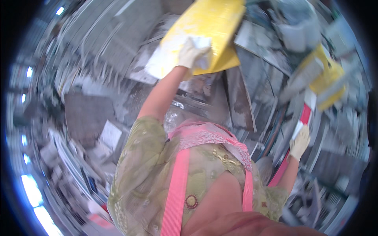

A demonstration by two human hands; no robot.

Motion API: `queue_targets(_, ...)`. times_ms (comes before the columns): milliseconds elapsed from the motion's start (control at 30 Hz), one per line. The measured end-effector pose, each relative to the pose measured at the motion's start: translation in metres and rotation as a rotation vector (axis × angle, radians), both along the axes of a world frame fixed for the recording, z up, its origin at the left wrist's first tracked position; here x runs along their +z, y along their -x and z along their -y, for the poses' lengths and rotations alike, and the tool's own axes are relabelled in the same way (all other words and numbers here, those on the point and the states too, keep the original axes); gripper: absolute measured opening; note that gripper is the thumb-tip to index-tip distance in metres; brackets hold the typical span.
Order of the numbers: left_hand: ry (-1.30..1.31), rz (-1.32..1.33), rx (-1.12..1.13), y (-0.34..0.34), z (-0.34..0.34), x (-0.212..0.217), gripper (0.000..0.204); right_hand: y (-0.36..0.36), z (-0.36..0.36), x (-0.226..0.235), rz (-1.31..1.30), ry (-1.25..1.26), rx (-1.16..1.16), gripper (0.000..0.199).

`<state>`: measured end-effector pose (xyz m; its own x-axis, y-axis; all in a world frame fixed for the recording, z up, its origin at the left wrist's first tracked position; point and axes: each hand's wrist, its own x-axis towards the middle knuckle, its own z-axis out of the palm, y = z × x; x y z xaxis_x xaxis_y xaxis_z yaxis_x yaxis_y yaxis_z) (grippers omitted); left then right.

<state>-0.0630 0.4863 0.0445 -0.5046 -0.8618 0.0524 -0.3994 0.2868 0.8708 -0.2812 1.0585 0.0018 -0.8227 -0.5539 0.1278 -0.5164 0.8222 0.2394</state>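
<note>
Pale work gloves cover both my hands. My left hand [189, 54] reaches forward over a large yellow sheet [220, 23] and is closed around a crumpled white cloth-like wad [204, 53], whose exact kind is blurred. White powder or residue whitens the left part of the sheet, close to that hand. Lower on the right, my right hand [301, 141] has its fingers curled over a long red-and-white bar [305, 114]. Motion blur softens its fingertips.
Farther right is a second yellow piece [330, 78], blurred among grey slabs. A whitish bucket-like container [297, 33] stands at the upper right. Brown-grey panels [240, 98] lean under the yellow sheet. On the left are a dark flat board [88, 118] and hanging pale cords [108, 43].
</note>
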Motion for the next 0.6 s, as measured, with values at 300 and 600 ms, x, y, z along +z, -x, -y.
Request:
queue_targets(300, 0.047, 0.232, 0.011, 0.003, -0.003, 0.015, 0.109, 0.017, 0.018, 0.045, 0.249, 0.095, -0.318, 0.049)
queue_targets(600, 0.025, 0.279, 0.051, 0.006, -0.008, 0.022, 0.111, -0.055, 0.276, 0.086, 0.961, 1.373, 0.045, 0.044)
